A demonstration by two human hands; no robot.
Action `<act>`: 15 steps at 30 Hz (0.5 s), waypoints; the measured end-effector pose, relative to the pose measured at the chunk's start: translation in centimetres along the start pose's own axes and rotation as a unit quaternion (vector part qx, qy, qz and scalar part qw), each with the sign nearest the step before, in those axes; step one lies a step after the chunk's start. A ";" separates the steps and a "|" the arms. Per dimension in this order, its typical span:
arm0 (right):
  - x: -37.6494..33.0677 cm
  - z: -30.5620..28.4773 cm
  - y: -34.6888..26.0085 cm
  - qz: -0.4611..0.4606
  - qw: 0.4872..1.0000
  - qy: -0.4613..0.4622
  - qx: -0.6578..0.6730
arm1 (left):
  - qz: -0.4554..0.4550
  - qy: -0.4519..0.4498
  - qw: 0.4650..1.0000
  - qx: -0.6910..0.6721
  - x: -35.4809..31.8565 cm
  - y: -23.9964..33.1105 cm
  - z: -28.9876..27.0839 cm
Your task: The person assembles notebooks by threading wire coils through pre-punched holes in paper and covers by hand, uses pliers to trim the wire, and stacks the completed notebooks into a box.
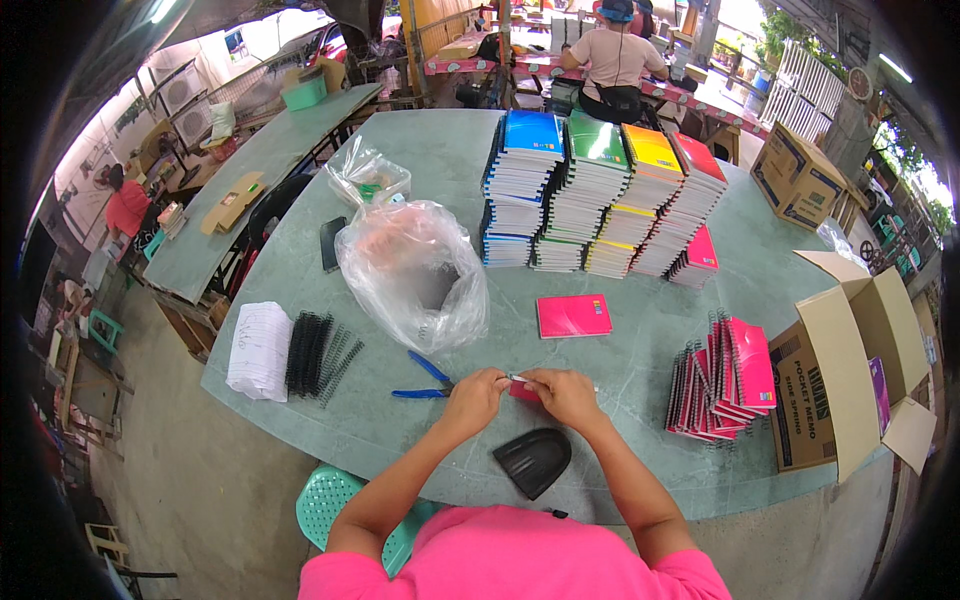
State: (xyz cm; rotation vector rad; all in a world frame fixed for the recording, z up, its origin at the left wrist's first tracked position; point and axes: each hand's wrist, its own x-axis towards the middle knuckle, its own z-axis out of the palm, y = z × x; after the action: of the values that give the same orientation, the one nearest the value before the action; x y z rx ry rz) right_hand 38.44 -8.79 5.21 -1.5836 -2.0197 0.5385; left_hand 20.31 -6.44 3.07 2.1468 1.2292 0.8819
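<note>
Both my hands meet near the front of the table, pinching a small pink-red notebook (523, 391) along its far edge. My left hand (476, 394) grips its left end and my right hand (564, 394) its right end; the fingers cover most of it. Beside my left hand lie blue-handled pliers (430, 375), jaws toward that hand. Just nearer to me rests a black, rounded plastic piece (533, 462). Beyond my hands a pink notebook (574, 316) lies flat. Black spiral coils (312, 355) lie to the left, next to a stack of white sheets (260, 350).
A clear plastic bag (412, 275) sits left of centre, by a dark flat object (332, 244). Tall notebook stacks (600, 195) stand at the back. Spiral-bound pink notebooks (722, 378) are piled at right, beside an open carton (840, 370). A closed carton (797, 175) stands farther back.
</note>
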 end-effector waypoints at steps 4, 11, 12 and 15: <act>0.1 0.5 0.0 -0.026 0.999 0.005 -0.034 | 0.061 0.083 0.994 0.036 0.7 0.9 0.0; 0.4 1.5 -0.6 -0.060 0.997 0.033 -0.027 | -0.036 -0.107 0.993 -0.019 1.0 -0.3 -2.5; 0.5 1.8 -0.7 -0.055 0.997 0.059 -0.011 | -0.020 -0.071 0.997 -0.026 1.0 0.5 -2.3; 0.7 2.1 -1.2 -0.046 0.991 0.117 0.045 | -0.094 -0.186 0.978 0.030 1.5 -0.3 -2.8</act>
State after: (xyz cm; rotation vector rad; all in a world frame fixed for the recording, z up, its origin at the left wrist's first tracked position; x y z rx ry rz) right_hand 36.09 -8.43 4.34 -1.4212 -1.8565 0.3841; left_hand 18.63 -4.66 5.19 2.0779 1.2480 0.3457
